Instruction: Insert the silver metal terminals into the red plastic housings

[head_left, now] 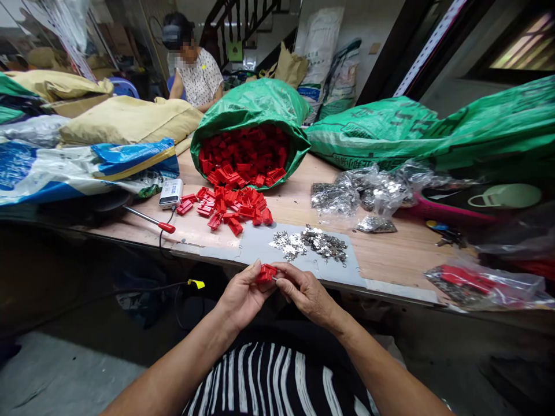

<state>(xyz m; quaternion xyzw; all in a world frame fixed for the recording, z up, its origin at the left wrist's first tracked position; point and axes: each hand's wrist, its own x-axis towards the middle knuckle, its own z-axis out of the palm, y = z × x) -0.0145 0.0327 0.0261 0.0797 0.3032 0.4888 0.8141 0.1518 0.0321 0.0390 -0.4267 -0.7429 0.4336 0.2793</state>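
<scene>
two hands, one view, head camera. left hand (241,296) and right hand (303,292) meet just below the near edge of the wooden table (403,248), over a striped garment; both sets of fingertips are pinched on one small red plastic piece (266,272), held between them in the air, apart from the table.

one grey mat (255,245) at the table's near edge. on it, one loose heap of small silver metal bits (310,243), too many and too small to count.

one spill of red plastic pieces (229,205) beyond the mat, roughly two dozen lying loose, exact count cannot be told. behind it, one open green sack (255,104) lying on its side, mouth toward the camera, packed with more red pieces, uncountable.

one clear plastic bag (368,190) of silver parts to the right of the spill. one further clear bag (485,284) at the right near corner, red and silver contents.

one second green sack (433,133) lying flat along the right rear.

one small white device (170,193) left of the spill; one red-tipped tool (151,219) just beside it.

several tan and blue-white sacks (125,118) stacked on the left.

one other person (197,72) seated at the far end, in a dotted top.
</scene>
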